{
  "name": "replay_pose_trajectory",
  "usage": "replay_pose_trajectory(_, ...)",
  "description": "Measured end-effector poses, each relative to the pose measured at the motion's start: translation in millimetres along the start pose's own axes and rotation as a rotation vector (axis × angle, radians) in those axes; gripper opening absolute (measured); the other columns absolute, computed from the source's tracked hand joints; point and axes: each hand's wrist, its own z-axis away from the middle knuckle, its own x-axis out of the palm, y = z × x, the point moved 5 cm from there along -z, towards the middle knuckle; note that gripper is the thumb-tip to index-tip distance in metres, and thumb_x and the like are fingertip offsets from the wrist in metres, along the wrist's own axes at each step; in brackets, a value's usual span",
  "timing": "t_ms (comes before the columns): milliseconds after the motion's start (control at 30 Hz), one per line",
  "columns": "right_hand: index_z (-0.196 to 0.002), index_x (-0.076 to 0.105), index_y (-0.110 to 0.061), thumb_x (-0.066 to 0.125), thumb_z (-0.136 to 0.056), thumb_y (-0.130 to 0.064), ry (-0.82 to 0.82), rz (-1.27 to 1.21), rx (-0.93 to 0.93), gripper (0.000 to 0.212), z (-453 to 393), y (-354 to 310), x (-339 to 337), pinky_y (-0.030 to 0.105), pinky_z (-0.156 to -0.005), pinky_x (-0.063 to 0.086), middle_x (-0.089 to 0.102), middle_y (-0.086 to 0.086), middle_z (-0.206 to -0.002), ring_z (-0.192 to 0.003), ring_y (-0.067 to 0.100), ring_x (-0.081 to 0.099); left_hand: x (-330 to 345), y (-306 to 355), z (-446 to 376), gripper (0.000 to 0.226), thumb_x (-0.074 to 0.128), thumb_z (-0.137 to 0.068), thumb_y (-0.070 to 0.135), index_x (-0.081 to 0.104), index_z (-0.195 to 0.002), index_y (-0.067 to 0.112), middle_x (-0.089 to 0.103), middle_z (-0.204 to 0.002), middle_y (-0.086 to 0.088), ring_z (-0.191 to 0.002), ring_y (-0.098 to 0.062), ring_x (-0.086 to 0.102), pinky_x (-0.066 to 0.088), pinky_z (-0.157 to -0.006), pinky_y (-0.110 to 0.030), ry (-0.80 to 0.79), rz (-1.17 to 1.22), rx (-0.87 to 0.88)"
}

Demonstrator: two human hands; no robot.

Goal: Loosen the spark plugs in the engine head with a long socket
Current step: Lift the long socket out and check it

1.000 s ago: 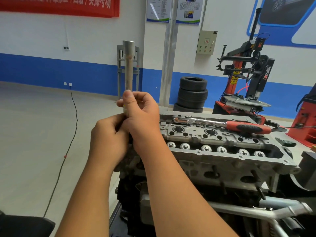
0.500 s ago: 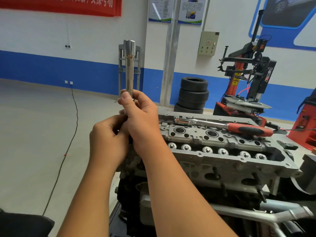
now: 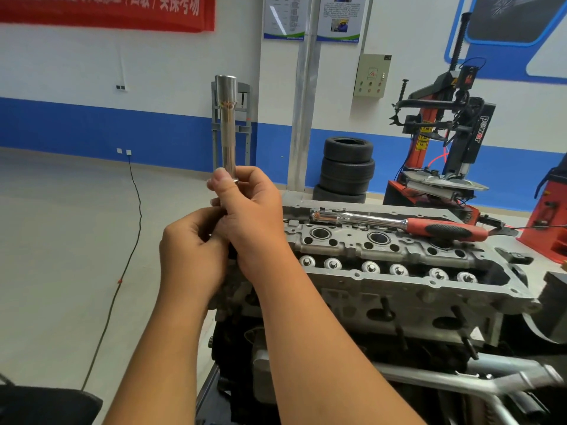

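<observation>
White-and-blue wall (image 3: 76, 87), pale floor (image 3: 61, 240), stacked tyres (image 3: 346, 170).

The lower end of the long socket (image 3: 227, 124) disappears inside the right hand (image 3: 245, 210) and left hand (image 3: 191, 250) — what it meets there stays hidden. Those hands also cover the engine head (image 3: 399, 289) at its left end — any plug there is unseen.
</observation>
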Motion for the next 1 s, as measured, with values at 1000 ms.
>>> replay_pose_trajectory(1000,-0.098,0.069,-0.021,0.062,-0.103,-0.035,0.008,-0.057,0.038,0.016,-2.3,1.7,-0.1,0.047,-0.093,0.057,0.074,0.004,-0.098,-0.089,0.021,0.063,0.4,-1.4,-1.2,0.014,0.068,-0.099,0.019,0.080,-0.099,0.027,0.079,-0.087,0.005,-0.086,-0.026,0.075,0.063,-0.081,-0.052,0.010,0.044,-0.036)
